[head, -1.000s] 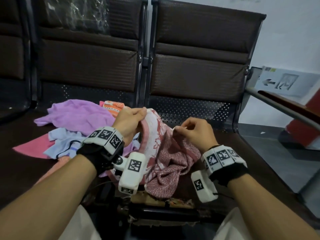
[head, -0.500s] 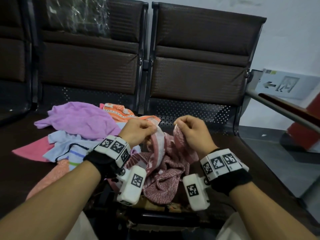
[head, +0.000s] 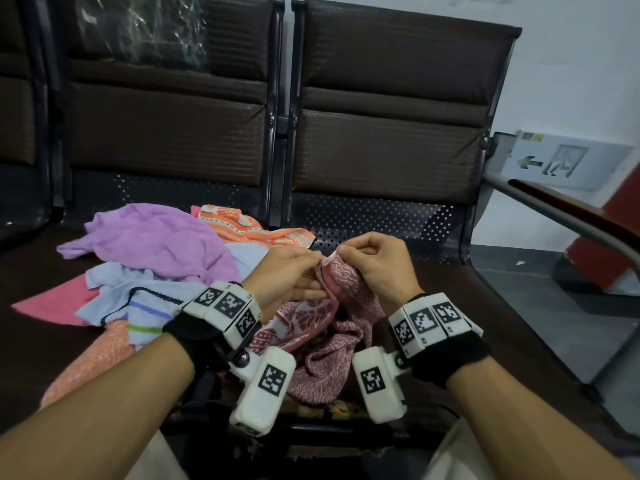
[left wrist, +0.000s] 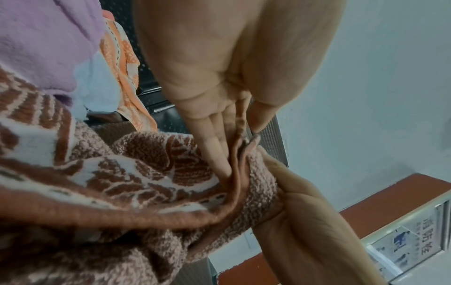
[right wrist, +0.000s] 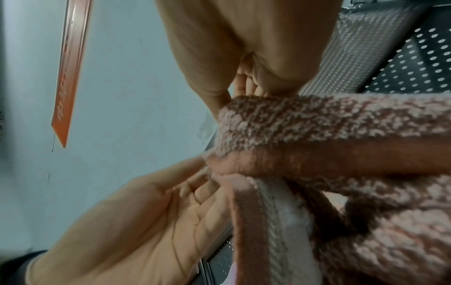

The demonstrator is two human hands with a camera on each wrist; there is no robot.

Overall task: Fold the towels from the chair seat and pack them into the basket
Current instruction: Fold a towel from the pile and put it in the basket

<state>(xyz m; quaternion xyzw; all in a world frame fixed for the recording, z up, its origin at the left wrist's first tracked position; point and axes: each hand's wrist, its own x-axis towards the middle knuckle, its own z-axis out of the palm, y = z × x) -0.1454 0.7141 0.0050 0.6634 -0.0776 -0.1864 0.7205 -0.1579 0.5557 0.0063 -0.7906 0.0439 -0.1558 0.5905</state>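
Both hands hold a red-and-white patterned towel (head: 322, 327) up over the front of the chair seat (head: 502, 306). My left hand (head: 313, 268) pinches its hem between thumb and fingers; the left wrist view shows the hem (left wrist: 240, 154) running along those fingers. My right hand (head: 341, 252) has curled fingers pinching the towel's top edge right beside the left. The rest of the towel (right wrist: 341, 135) hangs bunched below the wrists. I cannot make out a basket; a dark frame with a brownish edge (head: 311, 410) shows under the towel.
On the left seat lies a loose pile: a purple towel (head: 156, 244), an orange striped one (head: 249, 226), a light blue one (head: 138, 303), a pink one (head: 48, 303), a peach one (head: 90, 362). A metal armrest (head: 571, 223) bounds the right.
The hands, first apart on the towel's edge, have come together until they nearly touch. The towel now hangs bunched between the wrists instead of being spread.
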